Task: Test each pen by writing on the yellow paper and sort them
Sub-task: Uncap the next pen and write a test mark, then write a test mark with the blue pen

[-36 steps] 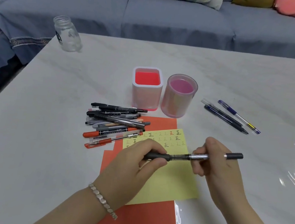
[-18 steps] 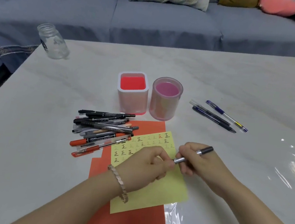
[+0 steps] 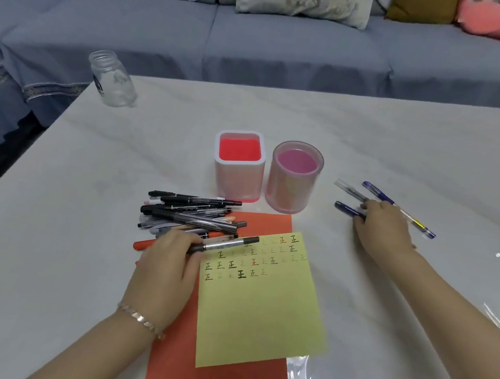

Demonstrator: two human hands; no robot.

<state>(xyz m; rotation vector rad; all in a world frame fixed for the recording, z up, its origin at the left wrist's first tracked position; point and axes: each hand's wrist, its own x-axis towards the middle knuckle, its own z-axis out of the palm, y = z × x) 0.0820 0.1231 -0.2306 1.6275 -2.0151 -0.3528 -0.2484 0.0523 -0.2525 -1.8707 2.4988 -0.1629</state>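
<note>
Head view: a pen (image 3: pixel 226 244) with a silver barrel, black grip and black end lies nearly level in the left hand (image 3: pixel 170 261), whose curled fingers grasp it by the grip. Its far end reaches over the top left corner of the yellow paper (image 3: pixel 259 311), which carries rows of small written marks. The right hand (image 3: pixel 383 228) rests on the table (image 3: pixel 90 205) over three pens – a dark blue pen (image 3: pixel 345 209), a clear pen (image 3: pixel 350 190) and a blue pen (image 3: pixel 377 193) – with bent fingertips touching them; whether it grips one I cannot tell. A pile of pens (image 3: pixel 189 214) lies just beyond the left hand, and a square holder (image 3: pixel 239 170) and round holder (image 3: pixel 293 178) stand behind the paper.
</note>
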